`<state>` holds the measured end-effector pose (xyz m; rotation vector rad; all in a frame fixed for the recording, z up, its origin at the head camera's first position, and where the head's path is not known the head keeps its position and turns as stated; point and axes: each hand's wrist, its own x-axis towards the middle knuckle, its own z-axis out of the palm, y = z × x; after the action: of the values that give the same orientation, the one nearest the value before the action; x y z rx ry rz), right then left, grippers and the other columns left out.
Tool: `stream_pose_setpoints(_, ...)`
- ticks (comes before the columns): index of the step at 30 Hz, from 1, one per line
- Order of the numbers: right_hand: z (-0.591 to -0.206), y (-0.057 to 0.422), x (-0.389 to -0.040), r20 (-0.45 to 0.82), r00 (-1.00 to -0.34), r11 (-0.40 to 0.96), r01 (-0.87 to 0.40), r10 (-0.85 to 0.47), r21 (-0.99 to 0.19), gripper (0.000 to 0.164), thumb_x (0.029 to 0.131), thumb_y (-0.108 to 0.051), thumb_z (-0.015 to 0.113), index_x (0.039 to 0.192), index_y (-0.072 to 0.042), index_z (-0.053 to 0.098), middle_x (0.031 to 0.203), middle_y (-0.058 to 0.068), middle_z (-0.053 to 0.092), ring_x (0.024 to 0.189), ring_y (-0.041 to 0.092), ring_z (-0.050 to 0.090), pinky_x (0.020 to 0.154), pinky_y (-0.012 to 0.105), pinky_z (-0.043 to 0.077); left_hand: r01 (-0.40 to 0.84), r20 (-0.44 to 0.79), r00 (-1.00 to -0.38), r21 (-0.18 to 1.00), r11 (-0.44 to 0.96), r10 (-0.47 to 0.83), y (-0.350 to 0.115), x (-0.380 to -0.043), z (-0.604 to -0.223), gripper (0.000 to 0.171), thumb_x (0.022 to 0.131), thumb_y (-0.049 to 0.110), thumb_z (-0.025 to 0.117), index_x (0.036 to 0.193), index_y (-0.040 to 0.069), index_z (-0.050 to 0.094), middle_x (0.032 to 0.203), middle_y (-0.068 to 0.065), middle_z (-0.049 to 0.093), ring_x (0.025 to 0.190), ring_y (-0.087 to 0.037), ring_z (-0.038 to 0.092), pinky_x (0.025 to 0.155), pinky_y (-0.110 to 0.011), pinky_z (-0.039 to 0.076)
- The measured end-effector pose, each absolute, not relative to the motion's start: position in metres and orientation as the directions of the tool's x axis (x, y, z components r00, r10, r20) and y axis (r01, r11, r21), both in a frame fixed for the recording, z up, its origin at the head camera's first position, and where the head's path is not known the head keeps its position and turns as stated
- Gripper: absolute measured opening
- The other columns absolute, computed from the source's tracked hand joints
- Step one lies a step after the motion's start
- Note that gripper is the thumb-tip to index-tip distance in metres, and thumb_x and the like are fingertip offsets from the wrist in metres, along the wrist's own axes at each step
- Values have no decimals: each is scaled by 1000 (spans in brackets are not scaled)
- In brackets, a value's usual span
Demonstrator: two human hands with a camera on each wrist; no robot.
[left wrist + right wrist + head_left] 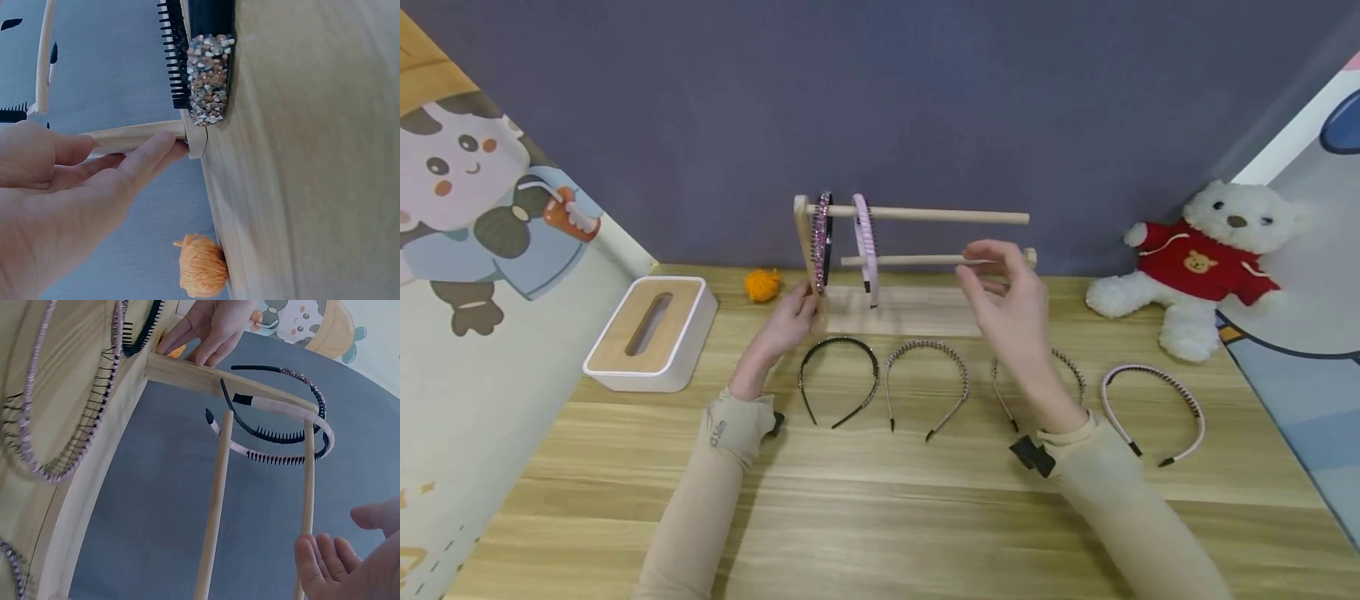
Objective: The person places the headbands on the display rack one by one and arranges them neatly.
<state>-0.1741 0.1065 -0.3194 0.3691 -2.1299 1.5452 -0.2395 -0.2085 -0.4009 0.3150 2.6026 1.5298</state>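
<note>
My left hand [786, 322] grips the left upright of a wooden headband rack [803, 229] near its base. In the left wrist view, thumb and fingers lie on either side of that wooden bar [134, 135]. A jewelled pink headband [822, 242] and a pale pink headband [866, 250] hang on the rack's rods toward the left end. My right hand [1011, 296] is raised in front of the rods' right part, holding nothing. Its thumb stands apart from the loosely bent fingers, and the fingertips overlap a rod [308, 487] in the right wrist view.
Before the rack lie a dark headband [877, 375], a beaded headband [965, 379], another partly hidden behind my right forearm [1081, 379] and a pink one [1198, 417]. A tissue box [688, 350] and orange yarn ball [763, 285] stand left, a teddy bear [1198, 258] right.
</note>
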Motion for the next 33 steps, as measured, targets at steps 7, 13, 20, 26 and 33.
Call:
stream_pose_setpoints(7, -320, 128, -165, 524, -849, 385, -464, 62, -798, 29, 103, -2, 70, 131, 5, 66, 126, 12, 71, 106, 11, 65, 94, 23, 54, 116, 7, -973, 880, 460, 231, -208, -239, -400, 39, 118, 13, 33, 146, -9, 47, 97, -23, 52, 71, -17, 39, 62, -28, 37)
stream_pose_setpoints(13, -323, 146, -161, 520, -852, 377, -461, 65, -803, 30, 100, 3, 72, 129, 8, 66, 125, 14, 71, 105, 16, 66, 95, 22, 53, 107, -5, -972, 883, 457, 236, -209, -239, -399, 41, 118, 15, 32, 149, -9, 45, 94, -19, 51, 68, -14, 38, 60, -26, 36)
stream_pose_setpoints(20, -326, 165, -154, 506, -861, 377, -453, 48, -808, 32, 100, 6, 71, 131, 8, 65, 125, 13, 70, 107, 12, 66, 98, 22, 52, 109, 3, -974, 884, 455, 227, -208, -239, -400, 40, 118, 14, 33, 146, -11, 47, 97, -20, 53, 73, -14, 42, 63, -26, 39)
stream_pose_setpoints(26, -327, 179, -147, 493, -867, 402, -428, 69, -809, 33, 100, 6, 72, 133, 6, 67, 125, 2, 71, 105, 11, 69, 99, 21, 52, 121, 20, -975, 884, 451, 223, -208, -240, -400, 38, 118, 13, 33, 142, -12, 48, 97, -22, 54, 75, -17, 43, 63, -26, 38)
stream_pose_setpoints(33, -330, 198, -141, 470, -879, 461, -384, 84, -800, 34, 100, 0, 74, 133, 1, 68, 126, 10, 71, 105, 3, 68, 95, 17, 52, 118, 15, -972, 893, 435, 234, -208, -239, -399, 38, 117, 12, 35, 144, -12, 48, 99, -23, 54, 75, -15, 43, 63, -25, 40)
